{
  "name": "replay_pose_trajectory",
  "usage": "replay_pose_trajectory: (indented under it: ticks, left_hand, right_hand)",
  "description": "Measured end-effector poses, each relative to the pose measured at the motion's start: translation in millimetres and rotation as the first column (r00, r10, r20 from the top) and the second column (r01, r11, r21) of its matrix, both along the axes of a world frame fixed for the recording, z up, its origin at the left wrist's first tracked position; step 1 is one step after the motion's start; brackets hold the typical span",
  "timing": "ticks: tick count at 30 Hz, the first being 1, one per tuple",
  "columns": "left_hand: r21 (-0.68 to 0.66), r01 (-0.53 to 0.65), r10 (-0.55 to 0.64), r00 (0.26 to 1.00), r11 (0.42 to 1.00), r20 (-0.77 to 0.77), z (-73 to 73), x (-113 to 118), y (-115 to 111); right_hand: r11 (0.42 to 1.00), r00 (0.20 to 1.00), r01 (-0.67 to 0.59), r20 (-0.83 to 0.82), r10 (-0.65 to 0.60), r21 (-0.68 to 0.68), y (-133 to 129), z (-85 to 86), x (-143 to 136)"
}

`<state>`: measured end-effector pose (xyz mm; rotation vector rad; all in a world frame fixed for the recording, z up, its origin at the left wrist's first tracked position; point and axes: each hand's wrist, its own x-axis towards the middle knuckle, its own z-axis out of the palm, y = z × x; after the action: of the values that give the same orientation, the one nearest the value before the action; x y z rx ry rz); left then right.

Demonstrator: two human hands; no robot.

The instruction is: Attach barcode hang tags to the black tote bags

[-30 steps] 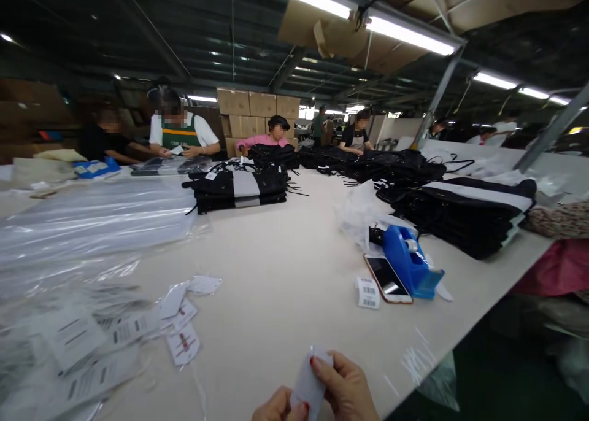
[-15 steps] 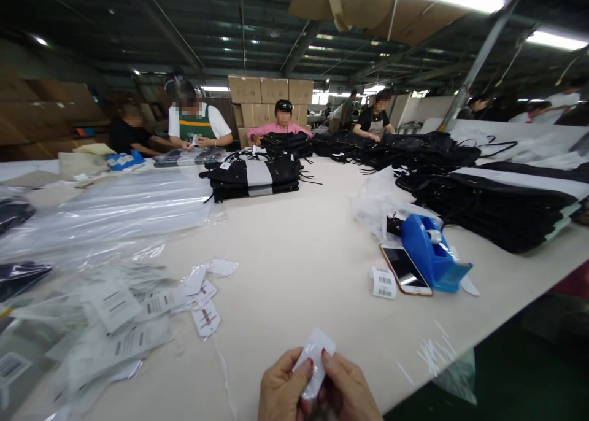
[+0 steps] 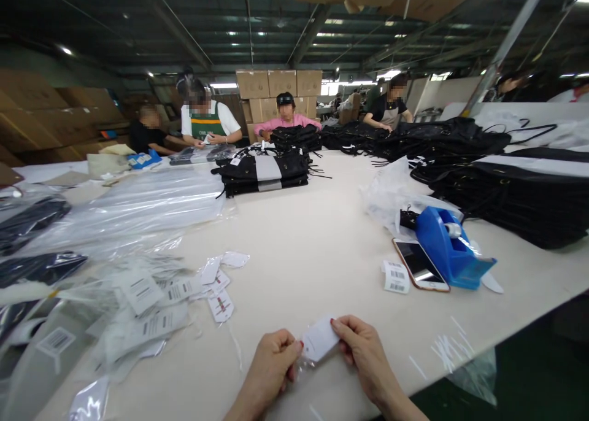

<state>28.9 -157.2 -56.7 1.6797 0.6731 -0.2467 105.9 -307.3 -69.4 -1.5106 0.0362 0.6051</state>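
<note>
As the white tag (image 3: 321, 341) slants lengthwise between them, the right hand (image 3: 365, 350) grips its farther end, the left hand (image 3: 272, 363) apparently clear film (image 3: 302, 364)

You're in a factory or workshop hall, at what looks like a packing station for black bags. Dark roof beams (image 3: 317, 25) cross the top of the frame, with a strip light (image 3: 224, 85) glowing at upper left of centre. Stacked cartons (image 3: 280, 84) rise at upper centre, and several people stand or sit around the broad pale tabletop (image 3: 294, 243), one in a green apron (image 3: 207, 125) at upper left. Your tabletop carries piled black bags (image 3: 264, 170), clear plastic sleeves (image 3: 138, 209), loose tags (image 3: 221, 305) and, at right, a blue tape dispenser (image 3: 448, 246).
</note>
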Motion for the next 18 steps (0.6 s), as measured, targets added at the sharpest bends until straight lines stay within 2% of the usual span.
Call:
replay_pose_trajectory:
  ticks: [2,3,5,7,10,13,15,16,17,18]
  left_hand:
    - [0.242,0.078,-0.073,0.997,0.967,-0.031,6.1,1.2,4.3]
    - [0.381,0.126,-0.113,0.992,0.916,-0.057,9.1,1.7,5.5]
    - [0.605,0.217,-0.172,0.976,0.766,-0.132,14.3,2.3,6.0]
    - [0.706,0.289,-0.194,0.957,0.646,-0.215,17.0,1.9,4.7]
    - [0.763,0.322,-0.222,0.946,0.56,-0.235,14.8,-0.5,2.5]
    - [0.854,0.236,-0.27,0.956,0.463,-0.118,5.7,-3.6,2.8]
    - [0.933,0.084,-0.345,0.937,0.35,0.045,-2.7,-4.4,4.4]
    - [0.958,-0.013,-0.427,0.894,0.285,0.139,-7.4,-4.3,5.4]
    - [0.966,-0.104,-0.532,0.818,0.239,0.22,-12.5,-3.8,6.5]
    - [0.959,-0.18,-0.643,0.712,0.22,0.281,-18.0,-3.2,7.7]
  right_hand:
    - [0.998,0.999,-0.016,0.049,0.019,-0.063,1.9,-1.6,1.9]
    - [0.994,0.996,-0.029,0.083,0.037,-0.104,2.7,-2.2,2.9]
    - [0.981,0.982,-0.036,0.177,0.07,-0.189,4.0,-3.1,4.7]
    - [0.964,0.958,-0.016,0.272,0.091,-0.264,4.9,-3.9,6.0]
    - [0.936,0.929,0.004,0.347,0.126,-0.351,5.5,-5.0,7.0]
    - [0.903,0.909,0.014,0.381,0.167,-0.429,5.8,-6.1,8.3]
    - [0.884,0.897,0.027,0.401,0.184,-0.467,6.3,-7.4,9.4]
    - [0.876,0.893,0.034,0.408,0.189,-0.48,6.9,-8.2,9.7]
    - [0.869,0.889,0.039,0.414,0.195,-0.493,7.7,-9.2,9.7]
    - [0.863,0.886,0.042,0.418,0.201,-0.504,8.6,-10.3,9.3]
